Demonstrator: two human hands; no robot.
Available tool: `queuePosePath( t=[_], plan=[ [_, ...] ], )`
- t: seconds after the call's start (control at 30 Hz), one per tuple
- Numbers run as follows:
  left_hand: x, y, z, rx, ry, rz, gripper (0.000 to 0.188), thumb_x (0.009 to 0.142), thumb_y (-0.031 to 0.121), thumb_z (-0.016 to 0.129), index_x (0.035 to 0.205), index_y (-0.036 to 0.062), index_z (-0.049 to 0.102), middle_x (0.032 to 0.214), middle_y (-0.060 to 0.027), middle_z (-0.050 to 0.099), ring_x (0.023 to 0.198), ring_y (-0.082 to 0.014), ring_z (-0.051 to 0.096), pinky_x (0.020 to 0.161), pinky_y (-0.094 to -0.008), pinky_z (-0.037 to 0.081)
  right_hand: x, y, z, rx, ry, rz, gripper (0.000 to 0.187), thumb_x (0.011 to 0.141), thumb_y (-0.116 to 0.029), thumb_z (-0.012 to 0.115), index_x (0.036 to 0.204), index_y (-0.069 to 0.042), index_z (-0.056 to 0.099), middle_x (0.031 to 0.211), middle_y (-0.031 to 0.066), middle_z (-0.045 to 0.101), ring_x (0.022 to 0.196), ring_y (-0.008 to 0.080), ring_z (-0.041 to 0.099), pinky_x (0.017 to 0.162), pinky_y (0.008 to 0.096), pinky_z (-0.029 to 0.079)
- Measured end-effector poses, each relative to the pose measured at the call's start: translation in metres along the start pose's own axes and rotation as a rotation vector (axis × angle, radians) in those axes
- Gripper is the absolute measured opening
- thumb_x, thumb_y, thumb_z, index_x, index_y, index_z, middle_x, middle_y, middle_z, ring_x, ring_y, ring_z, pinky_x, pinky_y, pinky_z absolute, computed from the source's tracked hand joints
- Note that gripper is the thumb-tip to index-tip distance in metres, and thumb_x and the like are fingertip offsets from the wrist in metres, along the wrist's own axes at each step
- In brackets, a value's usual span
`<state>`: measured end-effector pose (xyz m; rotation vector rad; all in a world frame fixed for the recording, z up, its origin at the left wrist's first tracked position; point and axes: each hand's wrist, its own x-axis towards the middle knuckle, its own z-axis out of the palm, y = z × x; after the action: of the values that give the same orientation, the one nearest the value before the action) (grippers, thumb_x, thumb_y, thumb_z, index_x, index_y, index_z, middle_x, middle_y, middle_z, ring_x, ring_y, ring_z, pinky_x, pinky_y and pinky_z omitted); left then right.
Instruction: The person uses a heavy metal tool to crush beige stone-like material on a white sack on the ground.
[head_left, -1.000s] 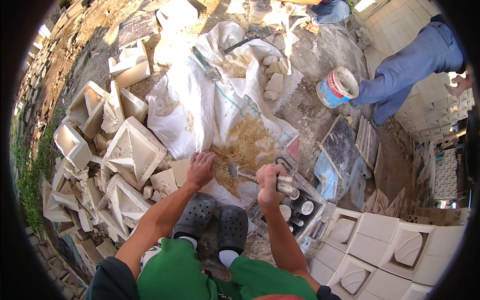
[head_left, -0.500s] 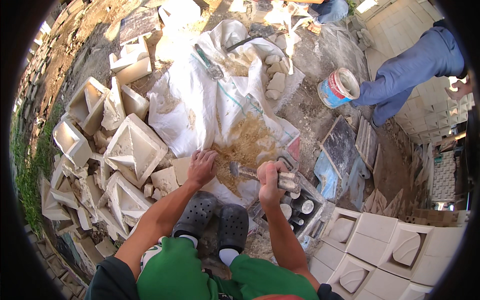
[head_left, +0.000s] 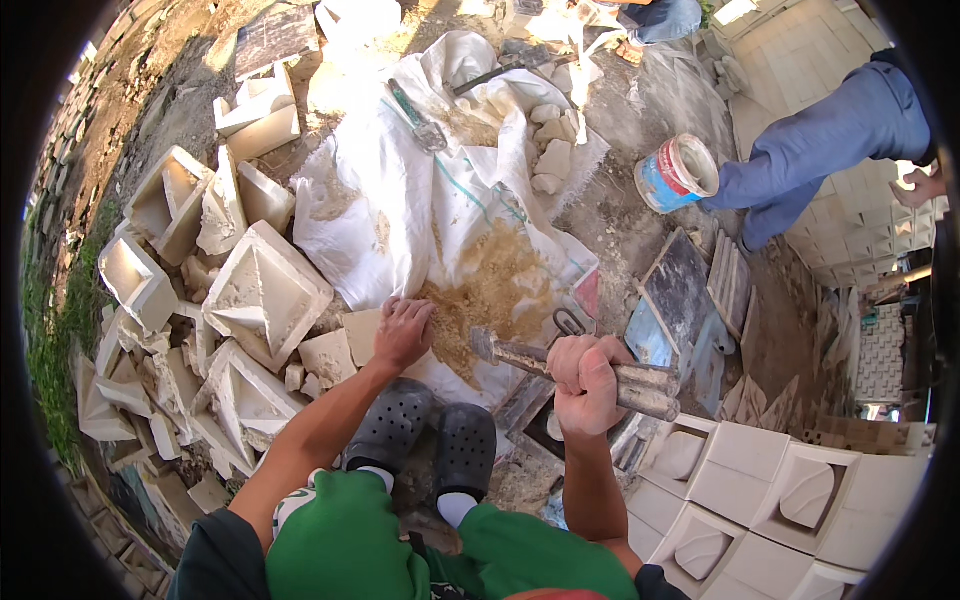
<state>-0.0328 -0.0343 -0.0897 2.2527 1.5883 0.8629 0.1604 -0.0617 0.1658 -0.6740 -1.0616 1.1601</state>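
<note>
The big white sack lies wrinkled in the middle of the frame, with soft yellow sand on it. My left hand rests flat and open at the sand's edge. My right hand grips a heavy metal hammer; I should hold it tight and swing carefully.

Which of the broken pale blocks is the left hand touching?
The small flat square slab at the sack's edge, under the left hand. The big pyramid-faced block beside it lies untouched.
</note>
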Motion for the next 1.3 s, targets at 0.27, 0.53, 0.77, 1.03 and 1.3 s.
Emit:
queuePosePath(
  t=[0.27, 0.53, 0.77, 1.03, 1.3],
  plan=[
    [0.001, 0.004, 0.003, -0.021, 0.009, 0.010, 0.021, 0.079, 0.013, 0.059, 0.100, 0.0098, 0.063, 0.102, -0.0015, 0.065, 0.100, -0.0174, 0.059, 0.100, -0.0400, 0.034, -0.024, 0.071, -0.028, -0.113, 0.179, 0.171, 0.028, 0.093, -0.008, 0.048, 0.067, -0.008, 0.037, 0.056, -0.0004, 0.039, 0.050, 0.0083, 0.032, 0.047, 0.0256, 0.025],
    [-0.002, -0.001, 0.002, 0.000, 0.003, 0.001, 0.022, 0.077, 0.013, 0.060, 0.099, 0.0102, 0.063, 0.103, -0.0017, 0.065, 0.102, -0.0173, 0.057, 0.100, -0.0400, 0.033, -0.006, -0.006, -0.002, -0.009, 0.062, 0.089, 0.028, 0.091, -0.007, 0.050, 0.066, -0.008, 0.038, 0.054, -0.0004, 0.036, 0.049, 0.0096, 0.031, 0.046, 0.0271, 0.024],
    [0.005, 0.007, 0.003, -0.029, 0.014, 0.015, 0.024, 0.076, 0.012, 0.061, 0.099, 0.0094, 0.062, 0.102, -0.0021, 0.064, 0.101, -0.0180, 0.057, 0.100, -0.0405, 0.033, -0.030, 0.055, -0.024, -0.246, 0.077, 0.139, 0.026, 0.093, -0.008, 0.045, 0.069, -0.009, 0.034, 0.055, 0.0001, 0.036, 0.048, 0.0102, 0.030, 0.047, 0.0278, 0.026],
    [0.002, 0.002, 0.000, -0.006, 0.007, 0.022, 0.022, 0.076, 0.012, 0.060, 0.097, 0.0094, 0.062, 0.101, -0.0024, 0.064, 0.098, -0.0182, 0.058, 0.098, -0.0402, 0.034, -0.031, 0.072, -0.019, -0.384, 0.083, 0.173, 0.024, 0.094, -0.009, 0.049, 0.073, -0.008, 0.037, 0.059, 0.0000, 0.039, 0.052, 0.0079, 0.033, 0.048, 0.0244, 0.026],
    [0.002, 0.001, 0.003, -0.005, 0.003, 0.025, 0.023, 0.075, 0.013, 0.061, 0.098, 0.0096, 0.062, 0.101, -0.0021, 0.064, 0.099, -0.0176, 0.058, 0.099, -0.0407, 0.034, -0.030, 0.087, -0.028, -0.321, 0.166, 0.253, 0.029, 0.094, -0.009, 0.048, 0.068, -0.008, 0.035, 0.057, -0.0010, 0.038, 0.050, 0.0074, 0.031, 0.048, 0.0240, 0.026]
  ],
)
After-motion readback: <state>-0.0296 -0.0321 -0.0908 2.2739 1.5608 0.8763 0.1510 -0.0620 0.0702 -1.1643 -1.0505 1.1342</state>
